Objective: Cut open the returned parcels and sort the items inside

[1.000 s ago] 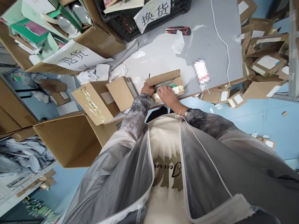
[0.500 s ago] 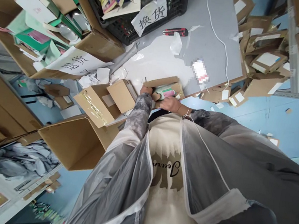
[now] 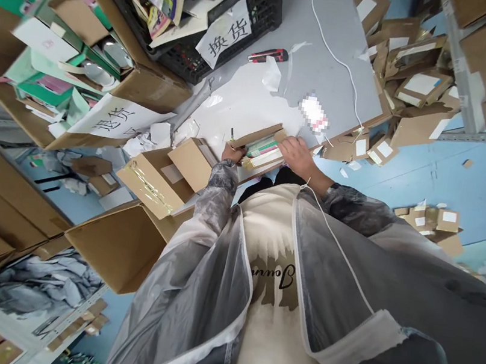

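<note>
A small opened cardboard box (image 3: 261, 138) lies at the near edge of the table, with a flat green, pink and white pack (image 3: 263, 146) inside. My left hand (image 3: 232, 153) is closed at the box's left end. From that hand a thin dark stick-like piece (image 3: 232, 133) pokes up, too small to name. At the right end of the box, my right hand (image 3: 297, 155) has its fingers curled over the edge, and its fingertips are partly hidden.
Left of the box stand open cartons (image 3: 155, 184). A red-and-black utility knife (image 3: 268, 55) and a blurred white item (image 3: 314, 113) lie on the table (image 3: 296, 7). A black crate (image 3: 269, 3) of books is behind, a carton (image 3: 156, 87) of packs at left, cardboard boxes (image 3: 422, 84) at right.
My right hand has moved from the front of the box to its right end, exposing more of the pack. My left hand stays at the left end. The view has shifted slightly.
</note>
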`<act>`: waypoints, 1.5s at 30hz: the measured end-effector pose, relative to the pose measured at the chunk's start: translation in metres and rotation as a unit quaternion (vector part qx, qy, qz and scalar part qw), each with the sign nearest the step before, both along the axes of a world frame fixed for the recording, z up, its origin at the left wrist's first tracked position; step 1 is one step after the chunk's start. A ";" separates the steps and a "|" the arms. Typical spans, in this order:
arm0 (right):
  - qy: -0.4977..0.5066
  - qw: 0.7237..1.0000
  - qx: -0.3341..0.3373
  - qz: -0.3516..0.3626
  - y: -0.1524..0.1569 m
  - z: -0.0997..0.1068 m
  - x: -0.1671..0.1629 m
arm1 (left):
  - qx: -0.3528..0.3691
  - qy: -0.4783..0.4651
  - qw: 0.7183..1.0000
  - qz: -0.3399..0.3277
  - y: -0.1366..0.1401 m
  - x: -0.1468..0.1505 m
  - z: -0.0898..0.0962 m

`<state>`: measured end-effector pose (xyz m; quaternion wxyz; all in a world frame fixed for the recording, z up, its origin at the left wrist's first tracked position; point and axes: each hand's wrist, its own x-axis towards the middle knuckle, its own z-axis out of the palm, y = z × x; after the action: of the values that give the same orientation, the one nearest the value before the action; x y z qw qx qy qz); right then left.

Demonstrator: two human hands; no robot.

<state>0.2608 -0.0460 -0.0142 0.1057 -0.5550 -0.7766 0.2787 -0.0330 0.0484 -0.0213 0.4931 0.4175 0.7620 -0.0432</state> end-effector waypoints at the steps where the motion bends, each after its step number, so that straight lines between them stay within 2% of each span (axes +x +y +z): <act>1: 0.007 1.000 -0.013 0.008 0.004 -0.002 0.006 | 0.003 -0.004 1.000 0.019 -0.002 -0.002 0.006; 3: 0.014 0.999 -0.028 0.030 0.013 -0.007 0.011 | 0.067 0.028 0.997 0.030 -0.007 -0.007 0.026; 5: -0.004 0.998 -0.023 0.051 0.021 -0.011 0.008 | 0.188 0.090 0.978 -0.012 -0.006 -0.007 0.051; 7: -0.039 0.996 -0.001 0.074 0.027 -0.013 0.002 | 0.288 0.113 0.946 -0.098 0.003 0.005 0.076; 9: -0.073 0.992 0.028 0.100 0.030 -0.014 -0.004 | 0.324 0.085 0.919 -0.206 0.021 0.030 0.091; 12: -0.111 0.980 0.075 0.150 0.035 -0.013 -0.009 | 0.305 0.038 0.887 -0.344 0.052 0.082 0.087; 15: -0.128 0.970 0.110 0.177 0.042 -0.012 -0.011 | 0.247 0.014 0.879 -0.408 0.072 0.123 0.064; 18: -0.120 0.974 0.120 0.147 0.046 -0.012 -0.015 | 0.205 0.023 0.892 -0.403 0.075 0.134 0.042; 21: -0.097 0.987 0.092 0.093 0.046 -0.012 -0.023 | 0.188 0.045 0.903 -0.384 0.074 0.126 0.031; 28: -0.012 0.998 0.011 0.055 0.037 -0.007 -0.027 | 0.140 0.026 0.886 -0.442 0.085 0.115 0.025; 34: 0.007 0.998 0.019 0.059 0.037 -0.013 -0.030 | 0.086 0.067 0.865 -0.490 0.086 0.117 0.030; 37: 0.030 0.998 0.019 0.046 0.043 -0.019 -0.033 | 0.085 0.107 0.871 -0.472 0.087 0.119 0.034; 40: 0.056 0.997 -0.008 0.046 0.045 -0.024 -0.027 | 0.092 0.138 0.892 -0.421 0.091 0.116 0.036; 45: 0.047 0.999 0.000 0.028 0.026 -0.022 -0.006 | 0.086 0.104 0.921 -0.366 0.098 0.093 0.031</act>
<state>0.2548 -0.0196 -0.0361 0.1343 -0.5195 -0.7861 0.3069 0.0603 0.1461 0.0097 0.3234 0.7013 0.6034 -0.1986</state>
